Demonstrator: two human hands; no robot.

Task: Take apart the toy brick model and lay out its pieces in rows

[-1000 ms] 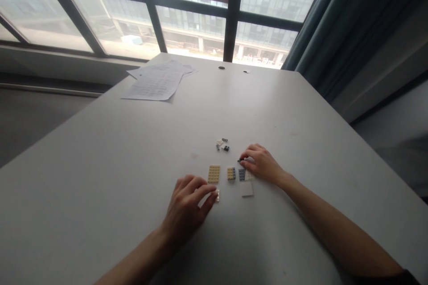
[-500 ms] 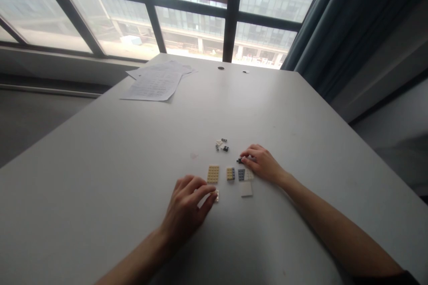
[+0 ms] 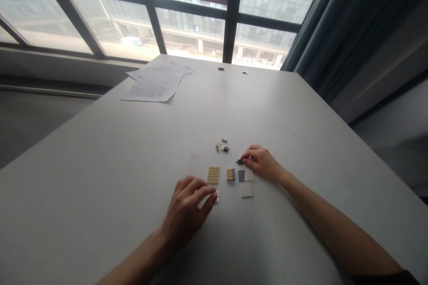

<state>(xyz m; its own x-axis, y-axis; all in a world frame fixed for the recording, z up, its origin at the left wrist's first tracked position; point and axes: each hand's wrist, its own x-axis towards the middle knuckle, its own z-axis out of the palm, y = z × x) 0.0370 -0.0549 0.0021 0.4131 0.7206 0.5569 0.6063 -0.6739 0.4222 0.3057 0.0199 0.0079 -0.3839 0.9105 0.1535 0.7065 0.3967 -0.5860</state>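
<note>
Right hand (image 3: 262, 164) rests on the table (image 3: 100, 164), fingers curled, thumb and forefinger closed on a small dark piece (image 3: 240, 161). The piece sticks out leftward from the fingertips, just beyond the grey-and-cream plate (image 3: 245, 175); we find it too small to read its long axis. Left hand (image 3: 189, 205) lies half-curled, fingertips touching a small white piece (image 3: 217, 195) just nearside of the tan plate (image 3: 213, 174), whose long axis runs away from us. We cannot tell whether it grips. 1 white tile (image 3: 246, 189) lies between the 2 hands, nearer the right.
</note>
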